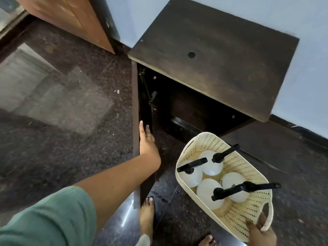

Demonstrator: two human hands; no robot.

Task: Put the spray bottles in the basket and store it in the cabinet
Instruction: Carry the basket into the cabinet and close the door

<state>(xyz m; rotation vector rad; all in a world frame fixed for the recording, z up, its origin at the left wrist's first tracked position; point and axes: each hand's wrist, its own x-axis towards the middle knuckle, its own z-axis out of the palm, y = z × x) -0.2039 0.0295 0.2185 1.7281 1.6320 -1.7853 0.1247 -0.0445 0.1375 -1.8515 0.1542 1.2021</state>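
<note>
Right hand [260, 232] gripping perforated cream plastic basket [248, 174] of round white spray bottles [210, 192]

Cabinet [213, 55] opening faces the floor [62, 121]; interior dark, looks unoccupied. Door [135, 121] swung wide at opening's left edge, left hand [148, 142] flat against it. Basket [248, 206] hangs just before the opening's right part. Bare floor between them.

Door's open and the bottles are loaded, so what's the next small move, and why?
Probably ease the cream perforated plastic basket forward into the dark wooden cabinet: the left hand rests on its open door, and the right hand grips the basket.
</note>
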